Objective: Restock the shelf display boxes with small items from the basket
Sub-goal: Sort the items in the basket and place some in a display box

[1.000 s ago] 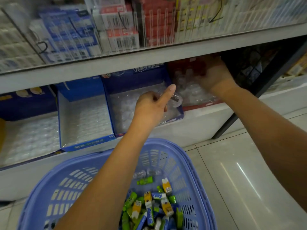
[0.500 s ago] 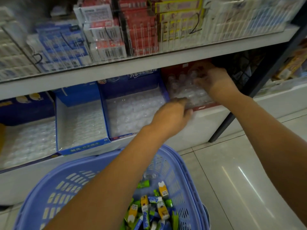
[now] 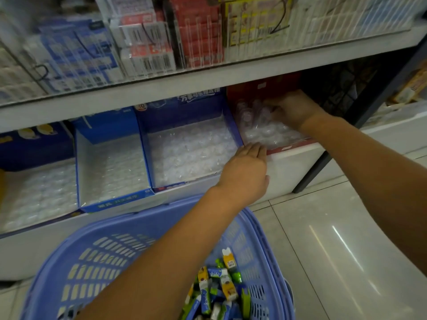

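**Lower shelf, right end: both hands at the red box**

Red cardboard display box [image 3: 256, 88]: rightmost of the row, lined with a clear dimpled plastic tray [image 3: 265, 135].

Right hand [image 3: 294, 107]: inside the box toward the back, fingers bent down onto the tray. Blur hides whether it grips anything.

Left hand [image 3: 247, 169]: flat, fingers straight, tips touching the box's front left corner, just beside the dark blue cardboard display box [image 3: 184, 107].

Lilac-blue slotted plastic basket [image 3: 111, 241]: under the left forearm, well apart from both hands.

Small colourful carton-shaped items [image 3: 221, 287]: heaped in the basket's bottom.
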The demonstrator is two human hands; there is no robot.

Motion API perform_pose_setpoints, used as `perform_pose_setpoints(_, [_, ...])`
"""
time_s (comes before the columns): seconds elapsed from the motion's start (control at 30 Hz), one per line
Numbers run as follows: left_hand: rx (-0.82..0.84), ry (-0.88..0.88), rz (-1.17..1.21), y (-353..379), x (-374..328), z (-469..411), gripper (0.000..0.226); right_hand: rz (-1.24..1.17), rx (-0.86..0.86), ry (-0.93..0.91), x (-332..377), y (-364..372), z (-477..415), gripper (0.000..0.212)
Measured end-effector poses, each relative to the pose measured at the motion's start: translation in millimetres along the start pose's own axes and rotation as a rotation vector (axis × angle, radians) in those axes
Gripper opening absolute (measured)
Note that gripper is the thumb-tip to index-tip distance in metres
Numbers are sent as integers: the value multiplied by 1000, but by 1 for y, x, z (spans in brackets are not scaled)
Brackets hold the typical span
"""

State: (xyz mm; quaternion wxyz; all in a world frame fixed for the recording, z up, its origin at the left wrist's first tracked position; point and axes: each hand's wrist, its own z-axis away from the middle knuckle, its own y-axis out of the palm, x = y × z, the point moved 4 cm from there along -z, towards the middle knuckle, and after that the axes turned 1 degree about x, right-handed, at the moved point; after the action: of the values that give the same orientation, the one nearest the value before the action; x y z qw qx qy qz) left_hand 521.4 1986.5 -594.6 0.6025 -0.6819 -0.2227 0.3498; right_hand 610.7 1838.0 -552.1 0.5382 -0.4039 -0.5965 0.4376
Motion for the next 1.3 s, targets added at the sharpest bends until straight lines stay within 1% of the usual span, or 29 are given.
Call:
perform_pose_setpoints(0.1, [20,-12,-21,2,-2,-1,72,249,34,53,10,4,-1,32])
perform_pose_setpoints(0.17, [56,-29,-18,2,-3,-2,73,356,56,103,19,7,-1,30])
perform_pose_setpoints(0.23, [60,-36,77,-3,-6,4,69,416,83,160,25,8,3,28])
perform_pose_setpoints(0.27, [17,-35,173,-6,-7,10,64,438,109,203,26,8,6,27])
perform_pose_setpoints(0.33, [-178,-51,388,-17,-1,35,45,430,116,253,32,3,16,31])
perform_pose_setpoints(0.4, [-378,-123,548,-18,18,72,17,320,-18,201,52,-4,35,43])
perform_pose_setpoints(0.43, [-412,-177,587,-9,31,91,8,204,-94,125,70,-4,49,41])
perform_pose_setpoints(0.47, [-392,-258,599,3,45,109,14,71,-113,40,91,0,67,33])
perform_pose_setpoints(0.5, [-314,-354,585,22,59,124,21,-30,-48,-33,113,11,84,25])
perform_pose_setpoints(0.53, [-208,-443,554,42,73,138,26,-67,76,-91,133,30,100,21])
perform_pose_setpoints(0.57, [-96,-511,518,65,84,149,28,-42,228,-128,150,55,113,20])
perform_pose_setpoints(0.63, [103,-609,492,109,100,171,20,23,511,-154,173,115,136,16])
perform_pose_setpoints(0.67, [168,-639,507,128,105,181,18,31,606,-136,176,144,143,14])
perform_pose_setpoints(0.7, [210,-655,525,145,110,189,24,42,675,-92,175,174,148,15])
perform_pose_setpoints(0.8, [302,-568,501,184,122,199,47,53,813,72,160,247,152,32])
perform_pose_setpoints(0.83, [316,-545,470,193,125,200,51,35,821,120,154,263,154,35])
perform_pose_setpoints(0.87, [312,-525,470,202,128,200,53,4,786,171,149,274,156,35])
perform_pose_setpoints(0.93, [287,-523,507,213,130,203,53,-82,662,286,136,293,160,34])
perform_pose_setpoints(0.97, [272,-540,505,216,132,204,51,-79,626,324,131,301,162,35])
perform_pose_setpoints(1.03, [232,-585,508,221,135,205,45,-22,625,394,123,316,165,38])
perform_pose_setpoints(1.1, [152,-655,546,223,136,203,39,8,675,462,122,327,165,46])
perform_pose_setpoints(1.13, [103,-704,576,223,136,200,37,25,687,472,123,331,165,47])
perform_pose_setpoints(1.2, [40,-828,640,223,136,197,35,76,662,465,126,338,165,40])
perform_pose_setpoints(1.27, [20,-941,676,224,137,195,34,76,594,521,126,341,166,33])
perform_pose_setpoints(1.3, [14,-969,690,226,137,194,33,46,556,556,125,342,166,33])
